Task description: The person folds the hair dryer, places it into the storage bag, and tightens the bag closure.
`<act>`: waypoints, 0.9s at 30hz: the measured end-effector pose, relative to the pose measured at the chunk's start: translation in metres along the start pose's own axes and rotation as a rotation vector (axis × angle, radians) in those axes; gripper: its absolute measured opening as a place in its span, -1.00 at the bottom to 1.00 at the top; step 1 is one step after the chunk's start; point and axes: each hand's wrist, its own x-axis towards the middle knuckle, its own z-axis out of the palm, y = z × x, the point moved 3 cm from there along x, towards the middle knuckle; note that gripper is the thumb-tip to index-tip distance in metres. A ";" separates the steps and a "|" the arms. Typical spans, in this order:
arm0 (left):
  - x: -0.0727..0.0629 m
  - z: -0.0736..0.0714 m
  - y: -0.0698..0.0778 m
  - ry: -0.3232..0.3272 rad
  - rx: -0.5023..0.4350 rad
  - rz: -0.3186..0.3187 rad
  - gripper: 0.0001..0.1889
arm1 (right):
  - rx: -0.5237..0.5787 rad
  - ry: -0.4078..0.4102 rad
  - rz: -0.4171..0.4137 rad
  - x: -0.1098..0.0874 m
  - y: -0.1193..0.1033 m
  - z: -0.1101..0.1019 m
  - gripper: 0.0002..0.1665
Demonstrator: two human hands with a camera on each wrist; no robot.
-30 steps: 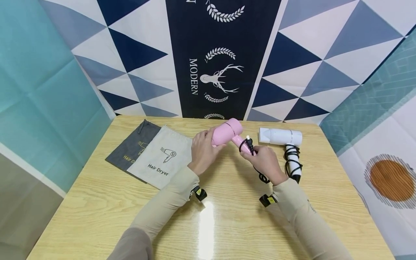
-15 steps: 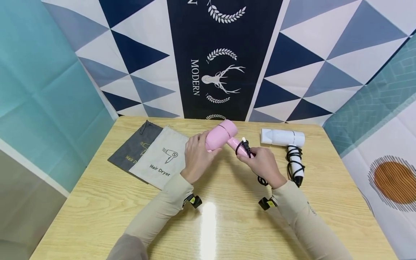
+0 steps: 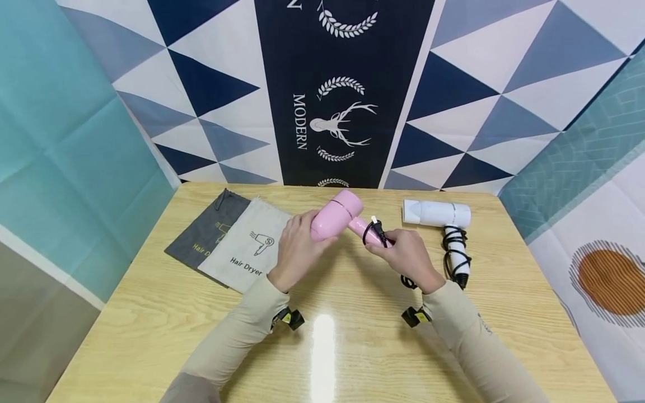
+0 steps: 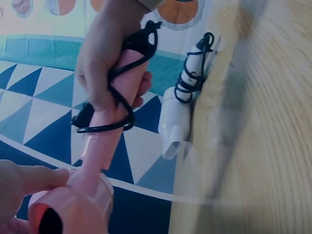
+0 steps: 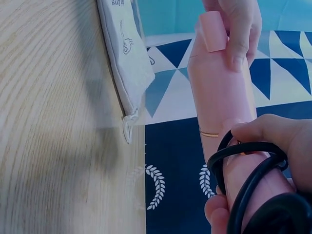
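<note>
Both hands hold a pink hair dryer (image 3: 336,215) above the table. My left hand (image 3: 298,249) grips the barrel at its nozzle end, thumb along the near side. My right hand (image 3: 407,254) is wrapped round the handle, over the black cord (image 5: 248,151) coiled about it; the plug (image 3: 377,226) sticks up by the fingers. In the left wrist view the nozzle's dark opening (image 4: 50,222) shows. To the left lie a white drawstring bag (image 3: 247,246) printed "Hair Dryer" and, partly under it, a dark grey one (image 3: 201,232).
A white hair dryer (image 3: 437,214) lies at the right back of the wooden table (image 3: 378,352), a black cord wound round its handle. Behind the table's far edge stands a patterned cloth backdrop (image 3: 335,123).
The pink hair dryer has shifted left and slightly toward me, with the left hand moving along with it. My right hand has moved only a little. The bags and white hair dryer stay put.
</note>
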 end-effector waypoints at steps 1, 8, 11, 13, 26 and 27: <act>0.000 -0.001 -0.001 -0.020 -0.009 -0.011 -0.27 | 0.000 -0.007 0.006 0.000 0.000 0.000 -0.53; 0.006 -0.006 -0.003 -0.183 -0.048 -0.087 -0.25 | -0.009 -0.021 0.013 -0.001 0.003 0.000 -0.54; 0.011 -0.009 -0.004 -0.237 -0.092 -0.123 -0.26 | -0.010 -0.021 0.005 -0.002 0.003 0.000 -0.54; 0.015 -0.011 -0.005 -0.260 -0.122 -0.141 -0.27 | -0.007 -0.028 -0.004 -0.003 0.002 0.001 -0.54; 0.037 -0.008 -0.012 -0.386 -0.202 -0.202 -0.24 | 0.007 -0.024 -0.054 -0.004 -0.003 0.007 -0.60; 0.038 -0.007 -0.012 -0.397 -0.210 -0.211 -0.23 | 0.005 -0.022 -0.061 -0.005 -0.003 0.008 -0.61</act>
